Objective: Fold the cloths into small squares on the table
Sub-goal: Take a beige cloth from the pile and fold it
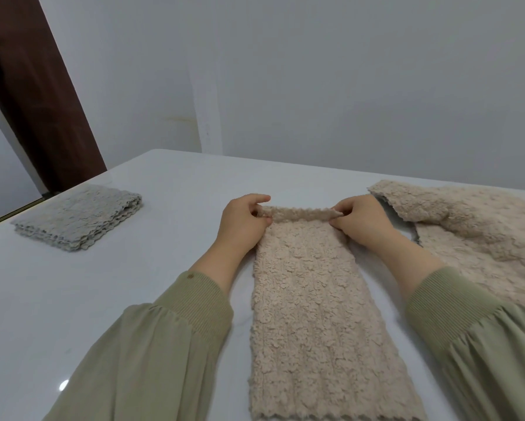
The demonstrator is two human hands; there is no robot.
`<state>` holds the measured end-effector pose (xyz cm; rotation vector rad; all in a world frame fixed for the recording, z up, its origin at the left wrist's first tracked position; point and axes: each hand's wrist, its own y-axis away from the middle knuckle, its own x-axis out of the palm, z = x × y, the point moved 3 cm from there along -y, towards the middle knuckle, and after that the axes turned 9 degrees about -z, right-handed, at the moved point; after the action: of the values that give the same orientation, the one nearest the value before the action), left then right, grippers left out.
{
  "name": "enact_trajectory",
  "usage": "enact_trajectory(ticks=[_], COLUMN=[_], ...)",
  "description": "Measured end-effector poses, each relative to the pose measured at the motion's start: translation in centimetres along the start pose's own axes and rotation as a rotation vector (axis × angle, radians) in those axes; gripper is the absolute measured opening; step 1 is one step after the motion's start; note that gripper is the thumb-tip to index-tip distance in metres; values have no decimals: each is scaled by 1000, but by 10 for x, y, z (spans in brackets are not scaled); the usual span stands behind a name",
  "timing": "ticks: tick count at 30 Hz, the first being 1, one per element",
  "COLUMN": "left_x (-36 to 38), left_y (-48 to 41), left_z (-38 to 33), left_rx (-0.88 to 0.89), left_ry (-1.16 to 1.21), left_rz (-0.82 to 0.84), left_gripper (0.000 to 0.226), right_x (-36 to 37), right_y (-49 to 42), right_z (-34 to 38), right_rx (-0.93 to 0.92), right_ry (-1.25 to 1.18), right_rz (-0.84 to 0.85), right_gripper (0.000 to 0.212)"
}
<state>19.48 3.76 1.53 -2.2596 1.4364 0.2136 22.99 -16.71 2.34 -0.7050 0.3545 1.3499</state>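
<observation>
both hands – left hand (241,224), right hand (361,221) – pinch the beige cloth (309,314) (far edge).

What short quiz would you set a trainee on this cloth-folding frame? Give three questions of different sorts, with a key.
1. True or false: the left hand and the right hand each pinch a far corner of the long beige cloth.
2. What lies on the far left of the table? A) a stack of folded grey cloths B) a red bucket C) a pair of scissors
3. Fill in: the loose pile of beige cloths lies on the person's ___ side.
Key: 1 true; 2 A; 3 right.
</observation>
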Motion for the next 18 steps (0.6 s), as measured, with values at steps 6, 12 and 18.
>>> enact_trajectory(ticks=[6, 12, 18], left_x=[-2, -14, -18], left_y=[0, 20, 51], left_z=[-4, -30, -35], left_rx=[21, 192, 252], left_ry=[-139, 61, 166], left_rz=[-174, -439, -374], left_gripper=[9, 9, 18], right_x=[-11, -16, -20], right_y=[-1, 24, 64], right_z=[8, 36, 33], right_rx=[-15, -164, -205], right_ry=[-36, -336, -400], right_rz=[-181, -504, -439], right_gripper=[13, 20, 26])
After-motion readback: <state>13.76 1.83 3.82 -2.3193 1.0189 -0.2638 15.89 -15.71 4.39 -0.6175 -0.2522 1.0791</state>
